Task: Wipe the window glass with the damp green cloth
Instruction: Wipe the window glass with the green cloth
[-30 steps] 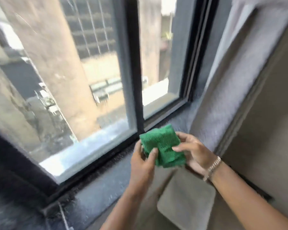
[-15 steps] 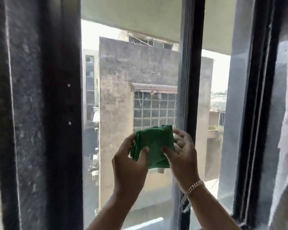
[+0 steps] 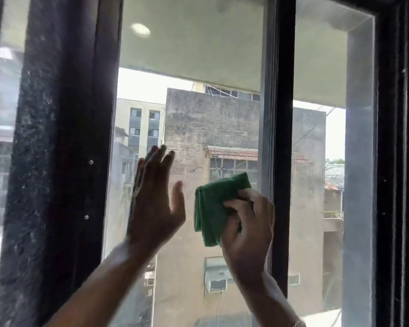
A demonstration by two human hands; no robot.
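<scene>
Right hand [image 3: 246, 223] gripped the folded green cloth [image 3: 213, 204] near the window glass [image 3: 189, 109], while left hand [image 3: 155, 204] was spread open, fingers [image 3: 156, 156] raised, holding nothing.

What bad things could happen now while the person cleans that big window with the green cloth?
The folded green cloth is pinched only by the right hand near one edge, so it might unfold or slip. The open left hand is raised close to the clear window glass, so it could leave fingerprints there. The black vertical window frame stands right beside the cloth, so a wide swipe might bump knuckles against it.
</scene>
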